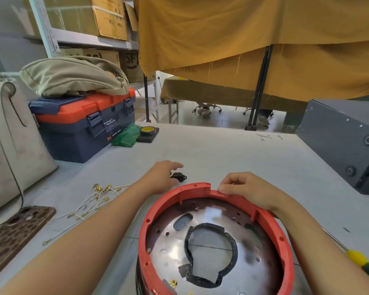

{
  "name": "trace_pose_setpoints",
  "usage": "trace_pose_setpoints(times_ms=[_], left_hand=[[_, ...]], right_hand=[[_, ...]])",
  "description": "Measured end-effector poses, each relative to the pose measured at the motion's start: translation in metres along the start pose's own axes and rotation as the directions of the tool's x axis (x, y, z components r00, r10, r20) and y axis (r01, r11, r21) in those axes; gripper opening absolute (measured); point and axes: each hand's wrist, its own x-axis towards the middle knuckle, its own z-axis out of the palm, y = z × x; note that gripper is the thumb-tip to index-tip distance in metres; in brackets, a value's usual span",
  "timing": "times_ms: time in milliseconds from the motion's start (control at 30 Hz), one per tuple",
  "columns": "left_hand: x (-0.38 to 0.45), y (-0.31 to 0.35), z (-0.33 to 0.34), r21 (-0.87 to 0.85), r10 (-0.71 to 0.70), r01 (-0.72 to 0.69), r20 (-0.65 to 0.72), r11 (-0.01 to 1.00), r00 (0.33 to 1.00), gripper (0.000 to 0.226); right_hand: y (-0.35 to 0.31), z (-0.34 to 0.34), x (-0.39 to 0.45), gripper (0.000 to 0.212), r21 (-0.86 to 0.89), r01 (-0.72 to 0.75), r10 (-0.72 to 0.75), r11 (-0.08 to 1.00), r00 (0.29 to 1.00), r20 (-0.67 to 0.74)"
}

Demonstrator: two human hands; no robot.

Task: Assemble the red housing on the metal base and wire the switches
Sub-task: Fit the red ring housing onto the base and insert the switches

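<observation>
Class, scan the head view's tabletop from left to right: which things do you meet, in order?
Brown patterned phone case → white wires with brass terminals → small black switch → red ring housing → yellow-and-green-handled screwdriver.

I see the red housing (271,228) as matt moulded plastic, its rim smooth. The metal base (170,248) inside it is bright polished sheet, glossy enough to mirror light, with a rough black liner (232,248) edging its centre hole. The surface (232,150) looks pale, matt and faintly scuffed. The toolbox (77,133) is smooth plastic; the bag (73,75) on it is soft cloth.
</observation>
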Motion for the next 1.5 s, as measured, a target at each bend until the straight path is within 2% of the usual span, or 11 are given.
trace_pose_setpoints(times_ms=[133,300,500,633,700,833,867,1000,1300,1500], left_hand=[[0.011,-0.004,0.009,0.036,0.004,-0.003,-0.027,0.999,1.000,0.035],[0.004,-0.004,0.005,-0.273,-0.018,-0.022,-0.144,0.962,0.989,0.020],[-0.021,0.023,-0.013,-0.650,0.085,-0.220,-0.234,0.728,0.969,0.023],[-0.035,0.039,-0.020,-0.835,0.200,-0.269,-0.195,0.480,0.960,0.028],[-0.040,0.044,-0.021,-0.857,0.257,-0.268,-0.166,0.440,0.952,0.029],[-0.050,0.051,-0.019,-0.896,0.357,-0.226,-0.082,0.383,0.930,0.023],[-0.052,0.053,-0.019,-0.894,0.368,-0.227,-0.076,0.387,0.927,0.023],[-0.055,0.055,-0.023,-0.805,0.337,-0.296,-0.128,0.514,0.933,0.024],[-0.061,0.049,-0.023,-0.869,0.412,-0.222,-0.024,0.441,0.911,0.031],[-0.064,0.053,-0.021,-0.890,0.378,-0.192,-0.024,0.413,0.925,0.024]], right_hand=[[0.004,0.000,0.003,0.019,0.034,0.004,-0.004,0.999,1.000,0.002],[0.003,-0.001,0.003,0.017,0.017,-0.003,0.003,1.000,1.000,-0.006],[-0.002,0.000,-0.001,0.015,-0.034,0.008,-0.009,0.999,0.999,-0.034],[-0.007,-0.001,-0.005,0.015,-0.230,0.057,-0.085,0.972,0.990,-0.114],[-0.013,0.000,-0.007,0.020,-0.241,0.119,-0.158,0.963,0.976,-0.147],[-0.027,0.003,-0.012,0.029,-0.099,0.273,-0.286,0.957,0.946,-0.153],[-0.030,0.005,-0.014,0.030,-0.065,0.299,-0.305,0.952,0.941,-0.145],[-0.039,0.009,-0.017,0.022,-0.015,0.343,-0.342,0.939,0.929,-0.143],[-0.045,0.014,-0.025,0.025,-0.233,0.390,-0.445,0.891,0.851,-0.279],[-0.043,0.013,-0.030,0.026,-0.208,0.366,-0.409,0.907,0.883,-0.232]])
